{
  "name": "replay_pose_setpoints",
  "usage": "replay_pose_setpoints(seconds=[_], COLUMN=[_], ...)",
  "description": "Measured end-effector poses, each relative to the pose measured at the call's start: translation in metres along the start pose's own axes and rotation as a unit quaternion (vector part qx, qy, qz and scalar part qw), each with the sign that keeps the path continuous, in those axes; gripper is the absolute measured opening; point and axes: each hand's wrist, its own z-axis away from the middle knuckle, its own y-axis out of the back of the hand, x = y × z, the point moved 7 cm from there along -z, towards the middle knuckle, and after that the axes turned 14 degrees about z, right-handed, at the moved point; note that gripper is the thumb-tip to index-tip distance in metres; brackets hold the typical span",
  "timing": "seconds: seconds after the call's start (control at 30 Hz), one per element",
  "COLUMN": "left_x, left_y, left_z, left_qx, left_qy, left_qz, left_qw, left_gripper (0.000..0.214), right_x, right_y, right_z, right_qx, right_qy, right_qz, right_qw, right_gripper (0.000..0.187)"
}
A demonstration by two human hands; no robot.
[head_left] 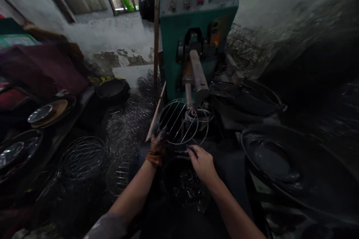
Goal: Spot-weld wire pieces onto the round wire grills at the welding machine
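At the far left, a stack of round metal plates point(47, 114) rests on a dark cluttered bench. Just right of it and lower, piles of round wire racks point(84, 157) lie on the floor, reaching toward the person's left forearm.

The left hand point(157, 147), in a worn brown glove, closes on the near left rim of a round wire grill point(177, 121). The grill stands tilted up, its parallel bars slanting, directly above and beyond that hand. A second wire ring point(204, 127) overlaps the grill on the right side.

The bare right hand point(202, 162) sits just below the grill's near right edge, fingers curled narrow with the fingertips at the rim; whether they pinch the wire or a small dark piece cannot be told. Between and below the two hands lies a dark round bowl point(182, 186) with tangled wire bits inside.

Behind the grill, a green machine point(196, 26) with a lit red lamp pushes out a grey cylindrical arm point(198, 74) whose tip meets the grill's upper part. To the right, large dark pans point(269, 157) lie stacked, well apart from the hands.
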Motion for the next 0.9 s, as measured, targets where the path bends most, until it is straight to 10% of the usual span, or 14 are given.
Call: replay_pose_setpoints(seconds=[0.23, 0.9], left_x=[0.026, 0.023], left_y=[-0.023, 0.005], left_z=[0.011, -0.009], left_qx=[-0.043, -0.011], left_qy=[-0.061, -0.018], left_qz=[0.031, 0.010], left_qw=[0.997, 1.000], left_gripper=[0.080, 0.097], right_x=[0.005, 0.008], right_y=[-0.011, -0.041], right_z=[-0.010, 0.000], right_qx=[-0.017, -0.039], right_qy=[-0.004, 0.019], right_qz=[-0.003, 0.076], right_qw=[1.000, 0.996], right_gripper=[0.025, 0.025])
